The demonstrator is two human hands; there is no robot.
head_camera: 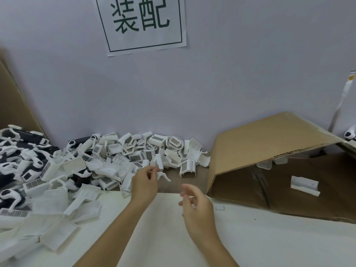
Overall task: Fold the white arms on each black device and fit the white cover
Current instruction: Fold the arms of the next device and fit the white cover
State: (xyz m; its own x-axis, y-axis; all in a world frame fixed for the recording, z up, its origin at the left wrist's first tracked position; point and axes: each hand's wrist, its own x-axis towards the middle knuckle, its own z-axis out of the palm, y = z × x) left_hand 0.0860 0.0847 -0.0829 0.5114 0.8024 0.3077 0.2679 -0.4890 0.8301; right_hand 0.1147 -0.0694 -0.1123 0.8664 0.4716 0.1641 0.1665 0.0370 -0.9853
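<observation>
**Covers heaped, devices waiting, box nearly bare**

Progress looks slight. White covers [134,151] lie in a loose heap along the wall at the back of the table [269,239], many showing grey mesh windows, and more flat white pieces spread across the near left. Black devices [23,151], their white arms [11,135] sticking out at odd angles, are piled at the far left, with one more [80,178] half buried among the covers. None of those in plain sight appears to carry a fitted cover, though the pile is too tangled to be sure. The cardboard box [269,151] lying on its side at the right holds one white piece [305,185] on its inner wall and a couple more in the shadow behind; whether these are finished units cannot be told. So, by my reading, nearly all the folding and fitting is left.

The left hand [144,185] reaches forward to the near edge of the heap, its fingers curled, and pinches a small white piece [160,171] with a curved tail hanging below it; motion blur hides what the piece is. The right hand [196,207] hovers over the table just beside it, empty, fingers loosely bent and spread, touching nothing, palm turned inward toward the left.
</observation>
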